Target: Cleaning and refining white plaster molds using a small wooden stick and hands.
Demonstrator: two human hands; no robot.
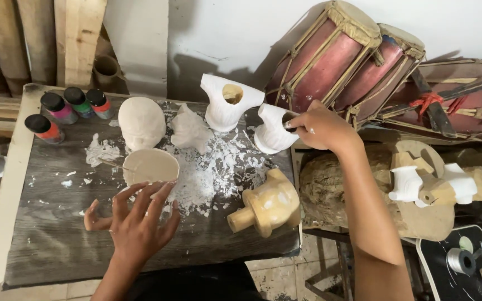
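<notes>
Hands work over a paint-flecked grey table (pixel 57 234): left hand (pixel 135 223) spread empty, right hand (pixel 319 127) gripping a white carving (pixel 271 134).

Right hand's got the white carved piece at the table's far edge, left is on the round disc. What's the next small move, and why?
Probably draw the white carved piece inward with the right hand. It stands at the table edge, gripped only at its rim, while the left hand merely touches the round disc, and bare wood lies nearer.
</notes>
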